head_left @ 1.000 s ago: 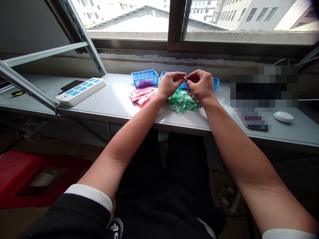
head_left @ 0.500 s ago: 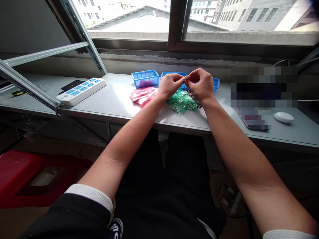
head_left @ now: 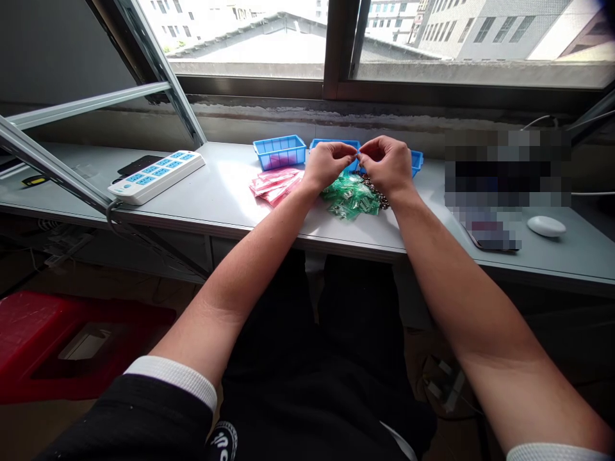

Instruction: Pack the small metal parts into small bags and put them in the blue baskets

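My left hand and my right hand meet fingertip to fingertip over the middle of the table. Both are closed in a pinch; whatever lies between the fingertips is too small to make out. Just below them lies a heap of small green plastic packets. Dark metallic small pieces show at its right side, partly covered by my right hand. Pink plastic packets lie in a loose pile left of my left hand. Behind my hands, two blue baskets are partly hidden.
Another blue basket with something pink inside stands behind the pink pile. A white power strip lies left, by a metal frame. A white mouse and a blurred-out flat device are at right. A red plastic stool is on the floor.
My right hand has lowered slightly and its fingers have shifted at the pinch. My left hand stays nearly in place. The piles and baskets have not moved.
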The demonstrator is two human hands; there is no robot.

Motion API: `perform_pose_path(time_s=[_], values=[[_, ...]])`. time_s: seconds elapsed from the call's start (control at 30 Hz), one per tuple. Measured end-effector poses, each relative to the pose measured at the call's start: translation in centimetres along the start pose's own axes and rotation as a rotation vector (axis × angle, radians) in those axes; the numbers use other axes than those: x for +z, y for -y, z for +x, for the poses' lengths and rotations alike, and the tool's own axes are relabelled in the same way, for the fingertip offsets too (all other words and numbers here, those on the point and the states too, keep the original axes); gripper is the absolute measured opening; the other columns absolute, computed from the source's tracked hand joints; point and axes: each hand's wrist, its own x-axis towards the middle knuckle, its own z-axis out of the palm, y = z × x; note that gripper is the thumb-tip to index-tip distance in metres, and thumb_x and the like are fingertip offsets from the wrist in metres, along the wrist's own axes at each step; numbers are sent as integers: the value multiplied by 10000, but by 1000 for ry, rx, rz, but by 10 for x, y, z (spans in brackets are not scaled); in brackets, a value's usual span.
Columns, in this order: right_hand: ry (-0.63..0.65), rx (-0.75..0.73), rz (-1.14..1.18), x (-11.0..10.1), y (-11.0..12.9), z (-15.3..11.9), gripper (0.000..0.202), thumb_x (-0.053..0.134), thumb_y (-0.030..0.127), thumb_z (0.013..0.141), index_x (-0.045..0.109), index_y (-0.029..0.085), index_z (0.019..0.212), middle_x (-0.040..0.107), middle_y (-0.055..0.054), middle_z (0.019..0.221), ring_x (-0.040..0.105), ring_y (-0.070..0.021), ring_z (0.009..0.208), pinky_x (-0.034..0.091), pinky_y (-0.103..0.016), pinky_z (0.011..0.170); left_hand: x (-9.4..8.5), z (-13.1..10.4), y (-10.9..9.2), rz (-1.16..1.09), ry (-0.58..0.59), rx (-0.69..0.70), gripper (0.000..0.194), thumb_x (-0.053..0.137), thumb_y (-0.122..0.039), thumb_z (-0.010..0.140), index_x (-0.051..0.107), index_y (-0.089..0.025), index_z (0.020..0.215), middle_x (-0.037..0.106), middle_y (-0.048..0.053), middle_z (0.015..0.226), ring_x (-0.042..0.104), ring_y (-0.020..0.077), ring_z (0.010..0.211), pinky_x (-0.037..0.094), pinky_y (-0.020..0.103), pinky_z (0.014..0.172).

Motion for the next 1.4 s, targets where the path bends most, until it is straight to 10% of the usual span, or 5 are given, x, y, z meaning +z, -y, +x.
perform_pose_path(time_s=[0.43, 0.77, 1.03, 1.4], values=[[73, -9, -32, 0, 1, -1, 227, 968, 282, 979, 841, 351, 1154, 928, -86, 1127, 898, -382, 1117, 757, -636, 1168, 4, 3, 1, -144, 7, -27, 412, 996, -248, 1030, 907, -206, 1430, 994, 120, 1257, 956, 319, 1255, 769, 494, 1173], [18, 10, -24, -3, 10, -2, 204, 950, 408, 1017, 751, 371, 988, 938, -98, 1123, 906, -420, 1185, 751, -665, 1178, 2, 3, 0, -26, 7, 12, 579, 1043, -806, 1016, 957, -235, 1066, 984, 113, 1081, 943, 273, 1083, 736, 387, 992], [87, -26, -16, -2, 15, -6, 161, 911, 292, 966, 798, 377, 1044, 967, -82, 1247, 924, -395, 1209, 754, -648, 1199, 1, 4, 6, -146, 22, -48, 190, 1045, -284, 1010, 989, -205, 1174, 1006, 113, 1206, 968, 304, 1194, 782, 463, 1144], [38, 28, -23, 0, 5, -2, 190, 992, 255, 987, 822, 327, 1032, 954, -77, 1123, 931, -354, 1107, 783, -606, 1128, 4, 6, 12, -161, 41, 19, 349, 939, -64, 901, 970, -171, 1231, 995, 120, 1327, 950, 331, 1341, 732, 498, 1309]])
